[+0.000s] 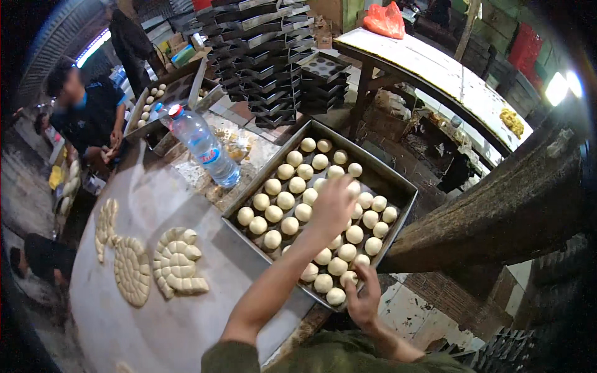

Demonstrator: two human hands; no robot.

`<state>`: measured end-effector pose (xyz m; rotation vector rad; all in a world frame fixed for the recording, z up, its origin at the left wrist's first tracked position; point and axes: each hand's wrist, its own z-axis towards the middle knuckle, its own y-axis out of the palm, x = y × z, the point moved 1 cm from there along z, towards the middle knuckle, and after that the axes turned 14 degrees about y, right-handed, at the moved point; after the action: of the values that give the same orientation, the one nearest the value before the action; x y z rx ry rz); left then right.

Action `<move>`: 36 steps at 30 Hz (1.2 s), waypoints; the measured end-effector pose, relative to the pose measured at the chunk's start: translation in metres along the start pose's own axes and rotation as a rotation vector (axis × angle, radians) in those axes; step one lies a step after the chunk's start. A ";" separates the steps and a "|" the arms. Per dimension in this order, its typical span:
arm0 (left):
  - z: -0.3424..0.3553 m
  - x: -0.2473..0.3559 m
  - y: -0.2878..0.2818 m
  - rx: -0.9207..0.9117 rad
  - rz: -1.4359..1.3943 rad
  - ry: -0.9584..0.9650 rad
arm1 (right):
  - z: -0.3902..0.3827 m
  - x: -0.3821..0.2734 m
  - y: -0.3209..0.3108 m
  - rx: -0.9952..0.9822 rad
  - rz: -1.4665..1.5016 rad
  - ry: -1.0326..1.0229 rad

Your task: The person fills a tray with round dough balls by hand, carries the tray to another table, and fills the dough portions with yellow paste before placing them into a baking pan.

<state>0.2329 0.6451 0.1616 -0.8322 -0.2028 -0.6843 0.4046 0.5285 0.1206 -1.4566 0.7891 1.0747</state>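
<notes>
Rows of round, pale dough balls (285,200) fill a dark square metal baking tray (407,205) at the table's edge. My left hand (334,208) reaches over the middle of the tray, its fingers bent down round a dough ball (353,188); they partly hide it. At the tray's near right corner is my right hand (365,298), thumb and fingers curled about another dough ball (349,278). To the left, cut dough slabs lie on the table: one rounded piece (177,264), one oval piece (132,271) and a narrow strip (106,227).
A plastic water bottle (208,149) stands behind the dough table (149,336). Stacked metal trays (261,62) rise at the back. A wooden post (479,211) leans close on the right. A long white-topped table (435,68) holds a red plastic bag (384,20). Another person (93,115) works at far left.
</notes>
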 end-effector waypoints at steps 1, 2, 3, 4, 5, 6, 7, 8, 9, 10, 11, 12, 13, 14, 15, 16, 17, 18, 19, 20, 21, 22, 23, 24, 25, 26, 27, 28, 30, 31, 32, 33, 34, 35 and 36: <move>0.028 -0.013 0.041 -0.116 0.123 0.025 | -0.016 0.004 -0.013 0.007 -0.002 0.057; 0.042 -0.028 0.075 -0.240 0.179 -0.057 | -0.026 0.003 -0.023 0.007 -0.004 0.041; 0.050 -0.044 0.103 -0.359 0.233 -0.142 | -0.032 0.001 -0.032 -0.014 0.016 0.073; 0.046 -0.058 0.125 -0.473 0.342 -0.124 | -0.036 -0.002 -0.037 -0.045 0.038 0.110; 0.041 -0.067 0.140 -0.589 0.447 -0.110 | -0.038 -0.003 -0.040 -0.056 0.033 0.101; 0.033 -0.068 0.148 -0.591 0.507 -0.178 | -0.039 -0.004 -0.043 -0.038 0.070 0.083; 0.026 -0.058 0.146 -0.592 0.499 -0.185 | -0.042 -0.001 -0.046 -0.018 0.107 0.078; 0.015 -0.051 0.134 -0.352 0.401 -0.175 | -0.046 0.004 -0.046 -0.039 0.106 0.025; 0.003 -0.039 0.110 -0.113 0.305 -0.158 | -0.054 0.005 -0.042 -0.055 0.104 0.028; -0.016 -0.024 0.078 -0.020 0.165 -0.163 | -0.062 0.006 -0.036 -0.153 0.183 0.047; -0.041 -0.001 0.036 0.073 0.049 -0.161 | -0.072 0.004 -0.032 -0.261 0.280 0.059; -0.081 0.015 0.001 0.115 0.072 -0.239 | -0.081 0.002 -0.020 -0.398 0.176 0.212; -0.125 0.032 -0.030 0.165 0.127 -0.301 | -0.094 0.011 -0.001 -0.519 0.247 0.281; -0.179 0.044 -0.054 0.167 0.250 -0.425 | -0.097 0.012 0.019 -0.662 0.055 0.177; -0.234 0.057 -0.079 0.222 0.303 -0.493 | -0.102 0.012 0.041 -0.807 -0.132 0.056; -0.305 0.067 -0.093 0.232 0.392 -0.644 | -0.107 0.021 0.068 -0.823 -0.257 -0.145; -0.354 0.090 -0.112 0.244 0.480 -0.779 | -0.109 0.029 0.097 -0.813 -0.372 -0.351; -0.401 0.117 -0.136 0.229 0.621 -0.930 | -0.109 0.036 0.132 -0.694 -0.478 -0.464; -0.447 0.145 -0.161 0.202 0.762 -1.084 | -0.113 0.033 0.171 -0.567 -0.562 -0.574; -0.478 0.173 -0.183 0.222 0.808 -1.224 | -0.115 0.016 0.206 -0.489 -0.630 -0.599; -0.500 0.197 -0.199 0.235 0.839 -1.351 | -0.109 0.006 0.241 -0.458 -0.569 -0.489; -0.515 0.208 -0.207 0.249 0.836 -1.343 | -0.093 0.008 0.278 -0.423 -0.524 -0.415; -0.536 0.224 -0.216 0.257 0.851 -1.429 | -0.093 -0.014 0.310 -0.391 -0.526 -0.260; -0.551 0.236 -0.223 0.270 0.863 -1.509 | -0.093 -0.036 0.335 -0.370 -0.496 -0.176; -0.563 0.240 -0.227 0.278 0.864 -1.506 | -0.097 -0.054 0.356 -0.343 -0.465 -0.095; -0.572 0.239 -0.225 0.239 0.932 -1.477 | -0.108 -0.065 0.378 -0.342 -0.464 -0.104; -0.575 0.240 -0.221 0.203 0.997 -1.449 | -0.119 -0.070 0.398 -0.314 -0.544 -0.067; -0.567 0.239 -0.222 0.225 0.991 -1.441 | -0.120 -0.071 0.415 -0.271 -0.620 -0.035; -0.550 0.232 -0.227 0.165 0.889 -1.358 | -0.108 -0.049 0.420 -0.454 -0.358 -0.049; -0.548 0.222 -0.227 0.210 0.841 -1.222 | -0.106 -0.043 0.421 -0.651 -0.093 -0.053; -0.547 0.213 -0.225 0.249 0.796 -1.093 | -0.116 -0.042 0.418 -0.679 0.139 -0.066; -0.539 0.202 -0.229 0.313 0.724 -0.965 | -0.127 -0.036 0.410 -0.712 0.367 -0.073; -0.527 0.188 -0.236 0.371 0.660 -0.836 | -0.135 -0.031 0.399 -0.696 0.185 -0.014; -0.515 0.171 -0.242 0.441 0.588 -0.756 | -0.146 -0.026 0.386 -0.675 0.004 0.044; -0.505 0.156 -0.246 0.504 0.516 -0.668 | -0.162 -0.019 0.373 -0.720 0.031 0.031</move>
<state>0.1504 0.0808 0.0406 -0.5600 -0.7029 0.1551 0.0893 0.3041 -0.0049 -2.0630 0.4536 1.4470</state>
